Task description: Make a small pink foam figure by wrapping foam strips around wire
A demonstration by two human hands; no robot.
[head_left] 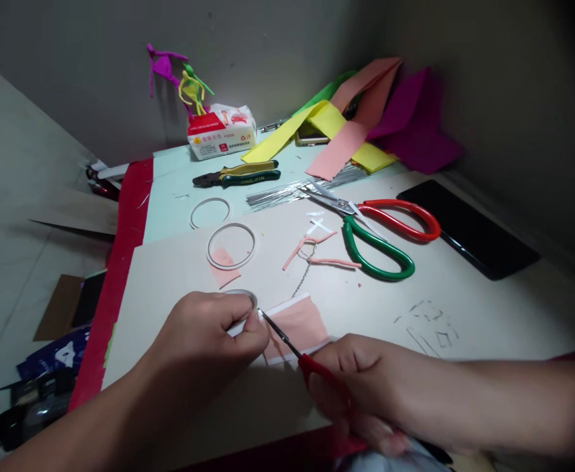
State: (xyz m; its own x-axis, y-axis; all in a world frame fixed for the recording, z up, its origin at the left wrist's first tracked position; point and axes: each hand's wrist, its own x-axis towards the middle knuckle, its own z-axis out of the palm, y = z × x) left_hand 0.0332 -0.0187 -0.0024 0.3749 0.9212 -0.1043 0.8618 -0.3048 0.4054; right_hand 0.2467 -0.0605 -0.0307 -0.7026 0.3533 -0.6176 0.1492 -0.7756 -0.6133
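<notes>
My right grip [360, 370] was closed round red-handled scissors [311, 367], lower centre of frame; judged light, stiff, best held by the loops. My left grip [208, 328] pinched a thin ring [254, 299] just left of them; probably light, bendable, rim hold best.

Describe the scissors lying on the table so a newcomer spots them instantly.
On the table, find the black slab at the right. Immediately left of it lie the scissors, blades pointing toward the wires. One handle is red, the other green; the smaller pair in the right hand shows only red.
</notes>
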